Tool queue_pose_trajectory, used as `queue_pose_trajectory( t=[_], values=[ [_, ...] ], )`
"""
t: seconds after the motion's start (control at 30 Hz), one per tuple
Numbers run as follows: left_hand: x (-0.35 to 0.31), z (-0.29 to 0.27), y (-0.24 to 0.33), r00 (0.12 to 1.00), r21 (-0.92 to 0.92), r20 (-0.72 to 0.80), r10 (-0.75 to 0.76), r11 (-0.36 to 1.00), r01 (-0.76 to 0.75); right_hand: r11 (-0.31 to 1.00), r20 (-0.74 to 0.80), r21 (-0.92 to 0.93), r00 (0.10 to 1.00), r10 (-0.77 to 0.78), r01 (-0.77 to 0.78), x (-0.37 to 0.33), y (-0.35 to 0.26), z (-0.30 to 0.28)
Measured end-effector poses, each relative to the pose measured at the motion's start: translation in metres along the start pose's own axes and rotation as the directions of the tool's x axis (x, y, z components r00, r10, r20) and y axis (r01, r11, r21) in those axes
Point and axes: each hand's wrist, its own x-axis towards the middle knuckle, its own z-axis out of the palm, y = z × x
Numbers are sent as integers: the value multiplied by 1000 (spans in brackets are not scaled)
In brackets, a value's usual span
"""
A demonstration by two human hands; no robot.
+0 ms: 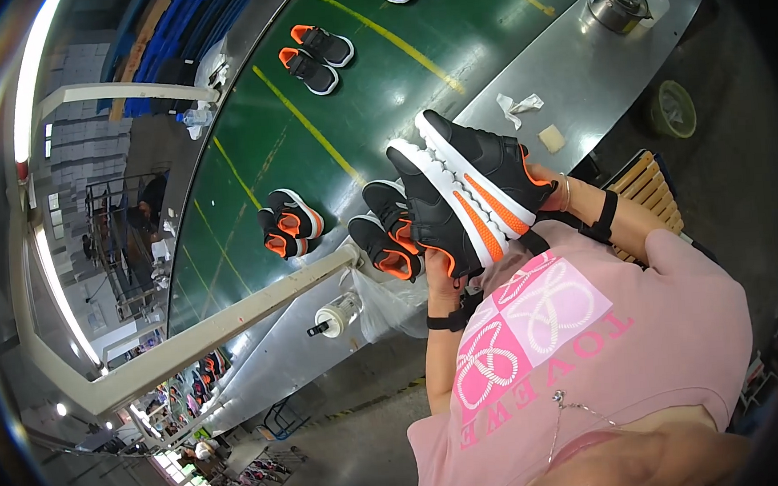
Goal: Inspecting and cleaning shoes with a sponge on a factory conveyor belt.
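- we had 2 black sneakers between our hands, soles facing each other and toes pointing far: the left shoe (432, 214) and the right shoe (483, 155), raised over the near edge of the green belt (380, 101).
- our left hand (443, 284) was clamped on the left shoe's heel end, with most of its fingers hidden behind the upper.
- our right hand (544, 191) was closed on the right shoe's heel; we could not tell how far its fingers reached inside the orange collar.
- the hands were apart, so we judged that even, firm pressure at both heels would best steady the unsupported toes.
- with the white soles so close, a light touch seemed wise to avoid rubbing marks.
- a 2nd pair (387, 203) sat just left of the left shoe, so that side called for care.
- to the right, the metal bench (557, 72) held a crumpled tissue (521, 107), best avoided by clean uppers.
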Motion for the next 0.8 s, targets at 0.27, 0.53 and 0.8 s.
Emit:
queue_pose_trajectory(
  t=[0.27,0.53,0.8],
  values=[
    [-6,-34,11,997,534,76,20,844,-57,778,42,574,959,282,-254,2,-14,0],
    [4,-16,10,916,432,-340,211,901,-48,978,-109,109,980,-169,181,-2,-47,22],
    [15,36,32,866,646,42,498,648,-404,512,-41,-714,701,-712,477,-1,-67,42]
  ],
)
